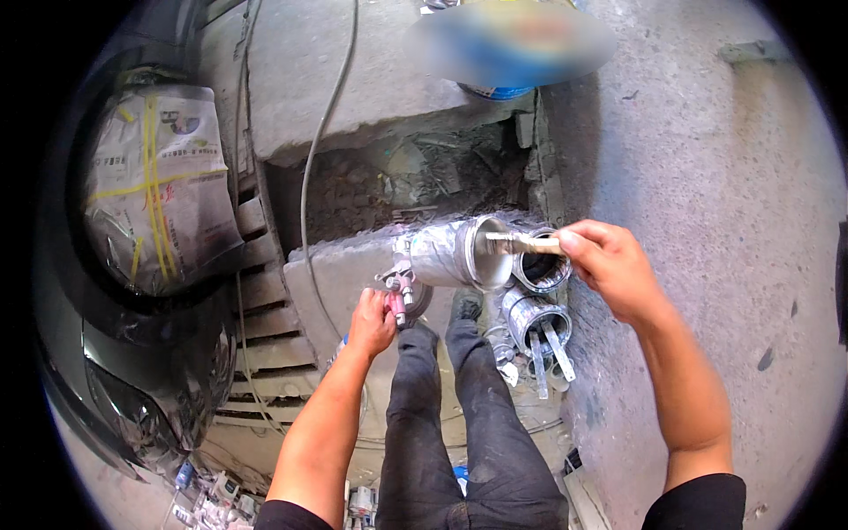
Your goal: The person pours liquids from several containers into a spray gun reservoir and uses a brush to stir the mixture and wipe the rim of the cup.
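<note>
My left hand [373, 323] is closed around the pinkish handle of a spray gun [403, 284]. Beside the gun's body, a large paint-streaked metal cup [435, 254] lies tilted with its open mouth facing right; it appears joined to the gun. On the right side, my right hand [604, 265] pinches the handle of a paintbrush [535, 244]. The brush's head reaches into the cup's mouth. Behind and below the cup stand a dark-mouthed paint can [543, 272] and another can [521, 309], which has two stir sticks [553, 346] in it.
A dark car [146, 371] is at the left, its wheel wrapped in a taped printed sheet [159, 185]. Ahead lies a rubble-filled pit [424, 172] with broken concrete edges. A hose [316, 150] crosses the ground. Farther off is a blue container [499, 92], and several small bottles [216, 495] stand lower left.
</note>
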`<control>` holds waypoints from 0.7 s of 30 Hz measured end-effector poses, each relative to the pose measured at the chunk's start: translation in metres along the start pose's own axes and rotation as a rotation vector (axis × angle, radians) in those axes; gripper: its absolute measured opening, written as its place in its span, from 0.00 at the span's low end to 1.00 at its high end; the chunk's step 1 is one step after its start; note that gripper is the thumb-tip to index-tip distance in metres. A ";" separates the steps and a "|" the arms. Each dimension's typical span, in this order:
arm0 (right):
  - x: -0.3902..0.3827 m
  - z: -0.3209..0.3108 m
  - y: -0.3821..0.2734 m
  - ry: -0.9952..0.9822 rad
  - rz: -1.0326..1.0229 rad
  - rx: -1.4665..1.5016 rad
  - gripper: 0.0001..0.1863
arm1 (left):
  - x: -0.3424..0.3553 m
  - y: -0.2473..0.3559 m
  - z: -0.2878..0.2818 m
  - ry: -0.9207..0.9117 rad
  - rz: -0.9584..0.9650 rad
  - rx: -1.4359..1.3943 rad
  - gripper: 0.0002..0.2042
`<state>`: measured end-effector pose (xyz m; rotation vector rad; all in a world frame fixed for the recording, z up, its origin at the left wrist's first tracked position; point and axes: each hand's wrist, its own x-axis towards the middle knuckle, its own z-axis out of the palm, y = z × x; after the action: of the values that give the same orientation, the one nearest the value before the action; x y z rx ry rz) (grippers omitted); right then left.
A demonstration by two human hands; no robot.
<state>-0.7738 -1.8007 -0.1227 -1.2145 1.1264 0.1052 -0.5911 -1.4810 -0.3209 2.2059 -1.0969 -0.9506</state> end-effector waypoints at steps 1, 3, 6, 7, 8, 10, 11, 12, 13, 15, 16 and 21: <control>-0.010 -0.005 -0.004 -0.032 -0.062 -0.148 0.11 | 0.001 0.000 -0.001 -0.015 -0.010 0.001 0.08; -0.024 -0.013 -0.008 -0.098 -0.185 -0.442 0.10 | 0.004 0.001 -0.002 -0.046 -0.021 0.008 0.08; -0.009 -0.019 -0.011 0.037 -0.479 -0.744 0.09 | 0.009 0.003 0.000 -0.086 -0.008 0.021 0.07; -0.002 -0.019 -0.013 0.092 -0.499 -0.759 0.09 | 0.010 0.004 0.002 -0.096 0.005 0.025 0.07; 0.002 -0.013 -0.018 0.119 -0.420 -0.600 0.10 | 0.009 0.001 0.002 -0.104 0.011 0.035 0.07; 0.003 -0.012 -0.029 0.038 -0.323 -0.545 0.10 | 0.011 -0.005 0.002 -0.129 0.029 0.050 0.07; 0.001 -0.013 -0.032 0.001 -0.269 -0.520 0.10 | 0.011 -0.006 0.003 -0.145 0.040 0.053 0.07; -0.004 -0.017 -0.028 -0.084 -0.285 -0.527 0.09 | 0.012 -0.008 0.002 -0.158 0.044 0.042 0.07; -0.006 -0.023 -0.022 -0.088 -0.378 -0.637 0.08 | 0.012 -0.009 0.002 -0.171 0.048 0.032 0.07; -0.007 -0.038 -0.010 -0.094 -0.566 -0.861 0.07 | 0.015 0.000 0.002 -0.199 0.041 0.021 0.06; -0.002 -0.044 -0.009 -0.036 -0.557 -0.928 0.06 | 0.015 0.004 0.000 -0.215 0.029 0.023 0.06; 0.007 -0.027 -0.019 -0.159 -0.621 -0.659 0.06 | 0.015 0.002 0.006 -0.200 0.109 0.009 0.05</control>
<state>-0.7759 -1.8327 -0.1131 -2.0567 0.5361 0.0983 -0.5903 -1.4954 -0.3285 2.0686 -1.2998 -1.1378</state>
